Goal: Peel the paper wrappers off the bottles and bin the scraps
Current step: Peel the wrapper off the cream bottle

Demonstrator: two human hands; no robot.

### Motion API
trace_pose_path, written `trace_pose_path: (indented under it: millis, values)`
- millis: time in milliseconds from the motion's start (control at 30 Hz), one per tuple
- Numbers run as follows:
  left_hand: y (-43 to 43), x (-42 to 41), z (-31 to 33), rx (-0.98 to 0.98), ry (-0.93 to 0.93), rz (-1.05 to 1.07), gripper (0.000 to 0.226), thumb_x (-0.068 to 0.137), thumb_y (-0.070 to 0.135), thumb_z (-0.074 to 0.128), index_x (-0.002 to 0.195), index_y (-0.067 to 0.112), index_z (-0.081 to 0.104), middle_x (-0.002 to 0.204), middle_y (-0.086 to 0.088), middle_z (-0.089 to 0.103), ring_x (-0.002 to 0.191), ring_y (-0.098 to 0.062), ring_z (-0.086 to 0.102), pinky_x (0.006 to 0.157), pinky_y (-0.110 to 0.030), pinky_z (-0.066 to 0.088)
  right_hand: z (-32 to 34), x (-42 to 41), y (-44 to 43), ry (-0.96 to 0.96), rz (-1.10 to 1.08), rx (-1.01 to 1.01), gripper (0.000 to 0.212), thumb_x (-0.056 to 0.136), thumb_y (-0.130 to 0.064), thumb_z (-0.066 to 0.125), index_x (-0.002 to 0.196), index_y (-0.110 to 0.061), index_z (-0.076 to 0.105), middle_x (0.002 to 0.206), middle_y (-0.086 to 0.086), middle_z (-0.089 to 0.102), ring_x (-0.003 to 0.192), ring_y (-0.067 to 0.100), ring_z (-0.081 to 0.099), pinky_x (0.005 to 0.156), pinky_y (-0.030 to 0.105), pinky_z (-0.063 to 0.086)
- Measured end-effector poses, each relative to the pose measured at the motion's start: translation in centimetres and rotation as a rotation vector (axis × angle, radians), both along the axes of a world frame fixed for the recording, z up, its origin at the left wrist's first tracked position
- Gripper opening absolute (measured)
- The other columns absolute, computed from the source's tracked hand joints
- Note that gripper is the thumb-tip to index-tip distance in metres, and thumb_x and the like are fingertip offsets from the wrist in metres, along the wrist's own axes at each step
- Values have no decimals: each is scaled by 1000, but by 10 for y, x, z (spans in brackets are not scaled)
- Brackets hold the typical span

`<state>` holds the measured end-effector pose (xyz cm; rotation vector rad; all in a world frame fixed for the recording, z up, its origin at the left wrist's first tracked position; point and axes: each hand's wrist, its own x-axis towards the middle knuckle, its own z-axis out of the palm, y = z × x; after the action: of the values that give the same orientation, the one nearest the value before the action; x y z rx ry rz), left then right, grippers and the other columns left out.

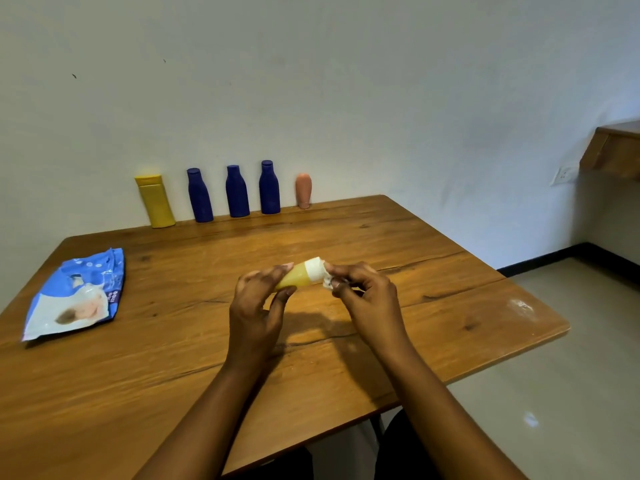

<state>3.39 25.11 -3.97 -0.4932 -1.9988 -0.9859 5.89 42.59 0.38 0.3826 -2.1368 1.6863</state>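
Bottle in work was small, yellow-amber and translucent, held lying sideways above the middle of the wooden table, not resting on it. White paper wrapper clung to its right end only; the rest of the body looked bare. A crumpled tuft of torn paper hung at that end.

Left hand was closed round the bottle's left part, thumb under and fingers over, which I judged was to steady it against the pull. Right hand was pinched shut on the loose paper at the wrapped end, fingertips together on the scrap. I read the hold as mid-peel: one hand anchoring, the other tearing outward. Most of this wrapper seemed gone.

Farther out, five bottles stood upright in a row at the table's far edge against the wall: a yellow flat bottle, three blue bottles and a small pink one. None showed paper from my view, so I took them as finished and set aside out of the way.

Blue and white pouch lay flat near the left edge, well apart from the hands. Whether it served as the bin I could not tell; no bin showed anywhere.
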Motion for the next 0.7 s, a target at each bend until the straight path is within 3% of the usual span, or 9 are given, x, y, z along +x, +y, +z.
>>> trace_pose_path:
  millis: [133, 233, 333, 400, 467, 533, 600, 667, 700]
  values:
    - [1, -1, 4, 5, 10, 5, 39, 86, 24, 58, 122, 9, 61, 116, 8, 59, 107, 12, 43, 85, -27, 44, 10, -8, 11, -66, 19, -96, 34, 84, 2, 63, 95, -29, 71, 98, -9, 70, 92, 4, 64, 81, 27, 54]
    - [6, 0, 2, -26, 19, -25, 38, 87, 23, 58, 123, 11, 60, 118, 9, 59, 109, 11, 43, 85, -28, 43, 18, -16, 5, -17, -78, -103, 33, 86, -1, 62, 99, -31, 68, 100, -14, 67, 93, -2, 61, 79, 18, 51]
    - [1, -2, -1, 3, -8, 22, 38, 87, 24, 60, 123, 13, 61, 116, 9, 60, 104, 2, 46, 86, -21, 41, 10, -7, -4, 36, 10, 30, 30, 84, 2, 63, 98, -23, 71, 97, -10, 66, 89, -1, 61, 74, 15, 50]
    - [-4, -5, -1, 30, -59, 40, 38, 86, 19, 65, 123, 14, 62, 113, 9, 60, 104, -6, 49, 87, -11, 37, 1, -4, 4, -51, 157, 3, 30, 83, 5, 64, 91, -23, 73, 97, -4, 70, 87, 5, 65, 74, 22, 54]
    - [-6, -9, 0, 11, -147, -20, 37, 85, 17, 65, 122, 22, 61, 114, 12, 60, 104, -5, 50, 86, -6, 35, -12, -13, 23, -156, 139, -110, 32, 84, 5, 63, 88, -25, 72, 97, -3, 71, 91, 12, 66, 78, 32, 57]
    - [-5, -12, 3, -106, -280, -124, 35, 89, 20, 60, 122, 31, 56, 114, 15, 56, 101, 5, 48, 87, -13, 39, -27, -28, 46, -246, -10, -289, 29, 87, 1, 61, 91, -24, 73, 97, -3, 71, 95, 18, 66, 82, 38, 57]
    - [-7, -20, 5, -367, -356, -158, 34, 93, 26, 57, 125, 34, 51, 118, 13, 55, 106, 7, 45, 99, -25, 39, -40, -41, 66, -231, -149, -281, 27, 88, -1, 61, 93, -25, 73, 96, -4, 71, 97, 17, 65, 82, 36, 56]
    - [-9, -38, 9, -704, -336, -159, 41, 92, 29, 52, 132, 30, 46, 133, 5, 53, 124, -5, 39, 115, -40, 20, -49, -50, 78, -166, -202, -158, 30, 87, -1, 61, 94, -28, 71, 96, -8, 70, 97, 12, 64, 82, 27, 52]
    - [-10, -49, 11, -861, -343, -169, 45, 93, 26, 51, 137, 27, 43, 141, 2, 48, 134, -14, 33, 117, -43, 9, -51, -53, 81, -153, -203, -135, 31, 87, -1, 62, 94, -30, 70, 97, -9, 69, 95, 9, 64, 81, 25, 51]
